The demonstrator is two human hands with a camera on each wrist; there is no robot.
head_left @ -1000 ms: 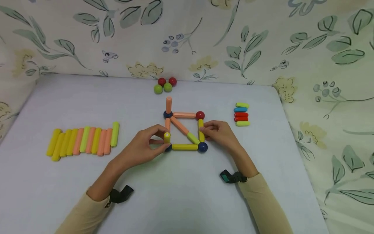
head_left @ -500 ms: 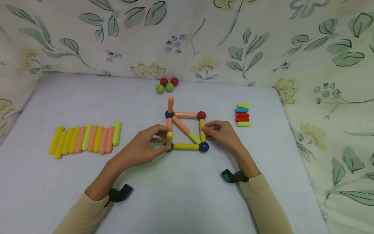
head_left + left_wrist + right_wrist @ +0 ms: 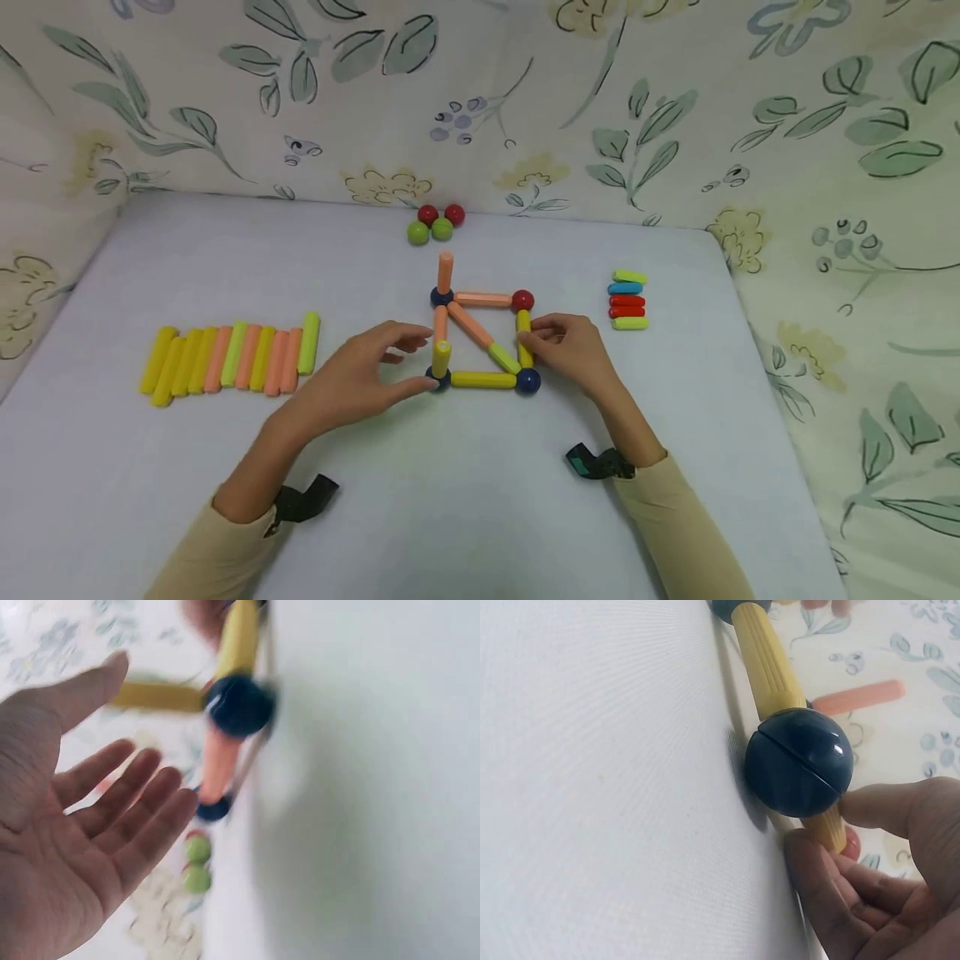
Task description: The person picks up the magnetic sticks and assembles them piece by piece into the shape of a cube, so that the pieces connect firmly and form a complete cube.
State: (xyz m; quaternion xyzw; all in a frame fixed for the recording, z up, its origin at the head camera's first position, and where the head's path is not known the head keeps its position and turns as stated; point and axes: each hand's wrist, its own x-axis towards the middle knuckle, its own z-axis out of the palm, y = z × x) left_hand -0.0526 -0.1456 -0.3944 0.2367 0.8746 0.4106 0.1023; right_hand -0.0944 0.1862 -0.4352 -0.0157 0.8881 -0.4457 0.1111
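Note:
A flat frame of magnetic rods and balls lies mid-table. Its corners are a red ball (image 3: 522,300) and dark blue balls (image 3: 528,382), joined by orange and yellow rods, with an orange and lime diagonal. An orange rod (image 3: 446,273) stands on the back-left ball; a yellow rod (image 3: 442,358) stands on the front-left one. My left hand (image 3: 352,377) is spread beside this upright yellow rod, fingers apart from it, thumb tip near its ball (image 3: 240,705). With thumb and fingers, my right hand (image 3: 573,350) pinches the frame's right-side yellow rod (image 3: 826,829).
At the left lies a row of yellow, orange and lime rods (image 3: 236,358). Several short coloured rods (image 3: 627,301) are stacked at the right. Red and green balls (image 3: 417,232) sit near the table's back edge, before a floral cloth (image 3: 510,100).
My left fingers have let go of the upright yellow rod and spread away to the left; the rod stays standing. My right hand keeps its pinch. The head view has shifted slightly.

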